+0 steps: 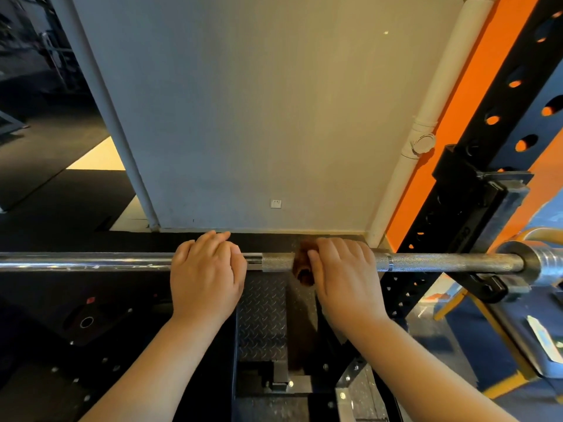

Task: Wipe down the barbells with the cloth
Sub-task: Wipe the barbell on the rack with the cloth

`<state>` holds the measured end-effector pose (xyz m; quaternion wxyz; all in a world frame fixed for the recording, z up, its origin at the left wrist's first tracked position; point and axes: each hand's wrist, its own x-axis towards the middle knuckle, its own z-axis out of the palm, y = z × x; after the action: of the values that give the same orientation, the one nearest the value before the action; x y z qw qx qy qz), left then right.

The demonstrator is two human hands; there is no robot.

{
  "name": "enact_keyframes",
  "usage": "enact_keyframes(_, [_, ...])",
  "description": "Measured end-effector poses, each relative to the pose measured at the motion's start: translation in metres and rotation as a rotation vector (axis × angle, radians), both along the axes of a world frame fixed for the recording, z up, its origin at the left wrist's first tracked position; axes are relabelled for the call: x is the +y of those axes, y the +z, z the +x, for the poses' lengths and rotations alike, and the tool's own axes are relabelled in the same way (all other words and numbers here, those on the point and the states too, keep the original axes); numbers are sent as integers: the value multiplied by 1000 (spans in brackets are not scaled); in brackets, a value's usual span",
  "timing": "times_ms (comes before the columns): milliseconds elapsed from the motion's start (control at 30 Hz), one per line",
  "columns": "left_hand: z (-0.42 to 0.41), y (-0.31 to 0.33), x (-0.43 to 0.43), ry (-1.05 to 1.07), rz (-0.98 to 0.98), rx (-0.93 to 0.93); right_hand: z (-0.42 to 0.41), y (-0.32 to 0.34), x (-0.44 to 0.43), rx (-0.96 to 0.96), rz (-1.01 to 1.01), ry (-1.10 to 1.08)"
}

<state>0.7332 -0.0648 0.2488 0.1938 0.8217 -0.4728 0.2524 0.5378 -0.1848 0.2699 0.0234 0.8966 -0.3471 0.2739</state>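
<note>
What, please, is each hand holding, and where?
The left hand grips the barbell shaft; right hand holds the brown cloth wrapped round its knurled part.

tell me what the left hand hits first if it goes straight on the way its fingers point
The left hand is curled over the barbell; beyond that, likely the grey wall, though depth is unclear.

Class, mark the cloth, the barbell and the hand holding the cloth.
cloth (pixel 302 264): head view, on its brown visible fold.
barbell (pixel 451 262): head view, on the knurled shaft, right part.
right hand (pixel 345 271): head view, on the back of the hand.
</note>
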Motion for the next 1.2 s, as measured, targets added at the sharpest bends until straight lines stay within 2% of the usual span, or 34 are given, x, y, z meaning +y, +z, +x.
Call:
enact_keyframes(67, [0,-1,-1,9,-14,10,-10,-22,3,-44,-58,56])
enact_keyframes(200, [3,-4,-2,-6,-27,5,-11,-30,4,-23,-35,68])
enact_keyframes(267, [3,-4,-3,-13,-33,13,-9,-11,0,55,-28,48])
enact_keyframes(400, [1,-3,-4,-17,-51,48,-2,33,-16,255,188,28])
enact_keyframes(567, [2,-4,0,-39,-58,-8,-14,-8,-1,52,29,49])
enact_keyframes(633, [2,-5,-1,-33,-69,-17,-24,-25,-3,31,-50,96])
enact_keyframes(733, [1,-3,-2,-21,-71,-25,-23,-16,-10,71,-57,74])
enact_keyframes(833, [-1,1,-1,-19,-36,0,-8,22,-19,205,125,-21])
enact_keyframes(900, [-2,4,-1,-16,-4,8,-2,31,-27,249,208,-13])
enact_keyframes(967, [-1,6,0,-24,22,2,-4,25,-25,217,138,-19])
enact_keyframes(1067, [1,6,1,-39,28,-25,-23,-7,-14,63,23,43])
enact_keyframes(1133, [3,5,1,-42,17,-35,-40,-18,-21,65,-68,119])
enact_keyframes(1200, [5,5,1,-47,13,-44,-54,-12,-34,68,-78,108])
